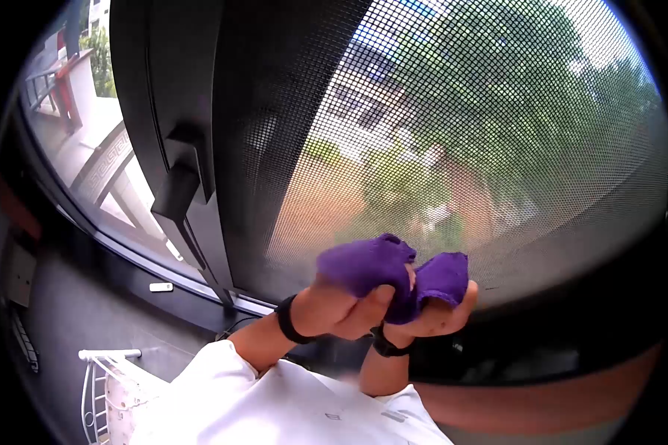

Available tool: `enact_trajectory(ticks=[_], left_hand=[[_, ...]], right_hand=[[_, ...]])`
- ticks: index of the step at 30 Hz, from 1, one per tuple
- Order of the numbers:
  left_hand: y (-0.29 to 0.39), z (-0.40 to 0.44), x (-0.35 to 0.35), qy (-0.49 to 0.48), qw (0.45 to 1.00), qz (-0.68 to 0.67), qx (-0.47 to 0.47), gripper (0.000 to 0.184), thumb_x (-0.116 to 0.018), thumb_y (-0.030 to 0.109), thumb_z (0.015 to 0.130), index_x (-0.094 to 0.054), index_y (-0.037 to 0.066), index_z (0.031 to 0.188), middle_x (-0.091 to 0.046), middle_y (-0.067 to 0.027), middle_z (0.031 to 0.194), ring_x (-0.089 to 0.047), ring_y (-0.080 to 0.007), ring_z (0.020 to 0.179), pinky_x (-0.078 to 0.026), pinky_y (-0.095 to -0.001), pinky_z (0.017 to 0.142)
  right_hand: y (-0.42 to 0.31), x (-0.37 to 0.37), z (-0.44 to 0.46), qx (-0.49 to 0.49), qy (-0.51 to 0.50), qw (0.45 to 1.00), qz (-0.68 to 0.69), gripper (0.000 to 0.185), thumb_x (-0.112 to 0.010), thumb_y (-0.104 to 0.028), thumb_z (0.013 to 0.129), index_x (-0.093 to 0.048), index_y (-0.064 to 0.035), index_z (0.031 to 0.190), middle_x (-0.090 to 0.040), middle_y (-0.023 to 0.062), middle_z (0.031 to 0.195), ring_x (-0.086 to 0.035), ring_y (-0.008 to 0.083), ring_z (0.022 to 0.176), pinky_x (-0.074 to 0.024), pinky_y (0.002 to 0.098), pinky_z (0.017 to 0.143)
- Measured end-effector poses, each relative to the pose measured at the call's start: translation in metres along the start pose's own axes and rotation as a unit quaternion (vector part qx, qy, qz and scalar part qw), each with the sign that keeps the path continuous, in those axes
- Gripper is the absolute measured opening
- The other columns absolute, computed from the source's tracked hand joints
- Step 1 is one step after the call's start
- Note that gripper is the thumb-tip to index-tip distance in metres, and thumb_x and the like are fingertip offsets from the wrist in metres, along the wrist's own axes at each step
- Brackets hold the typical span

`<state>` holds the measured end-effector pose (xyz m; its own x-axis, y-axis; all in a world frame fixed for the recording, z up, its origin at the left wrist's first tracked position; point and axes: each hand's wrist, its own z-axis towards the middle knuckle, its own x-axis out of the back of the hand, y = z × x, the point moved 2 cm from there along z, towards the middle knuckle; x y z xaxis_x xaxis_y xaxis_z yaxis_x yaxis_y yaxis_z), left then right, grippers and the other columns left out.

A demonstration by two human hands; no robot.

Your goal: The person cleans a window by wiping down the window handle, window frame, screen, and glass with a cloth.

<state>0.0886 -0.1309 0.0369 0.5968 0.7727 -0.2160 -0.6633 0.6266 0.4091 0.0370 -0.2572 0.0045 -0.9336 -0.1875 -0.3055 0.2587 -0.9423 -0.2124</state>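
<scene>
A purple cloth [443, 277] is bunched between my two hands, in front of the window's mesh screen [453, 148]. My left hand [338, 308] is closed on the cloth's left part, its thumb showing and its other fingers mostly covered by the fabric. From below, my right hand [447, 319] grips the right part, which folds over the palm. Blur softens the left end of the cloth. Each wrist wears a black band.
A dark window frame with a black handle [178, 193] stands to the left. On the sill lies a small white object [161, 287]. At lower left is a white metal-framed chair [110, 354]. Trees and a railing show outside.
</scene>
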Motion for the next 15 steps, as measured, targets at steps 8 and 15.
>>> enact_trajectory(ticks=[8,15], left_hand=[[-0.007,-0.06,0.05,-0.057,0.975,0.215,0.018,0.01,-0.058,0.005,0.076,-0.06,0.001,0.085,-0.063,-0.014,0.085,-0.062,-0.0332,0.074,-0.05,-0.0391,0.07],[0.007,-0.058,0.073,0.209,0.973,0.089,0.043,0.011,-0.049,0.002,0.082,-0.059,-0.003,0.086,-0.064,-0.0127,0.077,-0.063,-0.0265,0.068,-0.05,-0.0343,0.065]], right_hand=[[-0.026,-0.007,-0.032,0.029,-0.309,0.93,0.195,0.021,-0.055,-0.022,0.079,-0.052,-0.0023,0.071,-0.059,0.009,0.064,-0.056,0.0247,0.052,-0.0442,0.0335,0.052],[-0.05,-0.024,-0.019,-0.017,-0.309,0.919,0.245,0.021,-0.057,-0.023,0.076,-0.054,-0.0021,0.072,-0.062,0.0107,0.071,-0.058,0.0252,0.058,-0.0472,0.0348,0.059]])
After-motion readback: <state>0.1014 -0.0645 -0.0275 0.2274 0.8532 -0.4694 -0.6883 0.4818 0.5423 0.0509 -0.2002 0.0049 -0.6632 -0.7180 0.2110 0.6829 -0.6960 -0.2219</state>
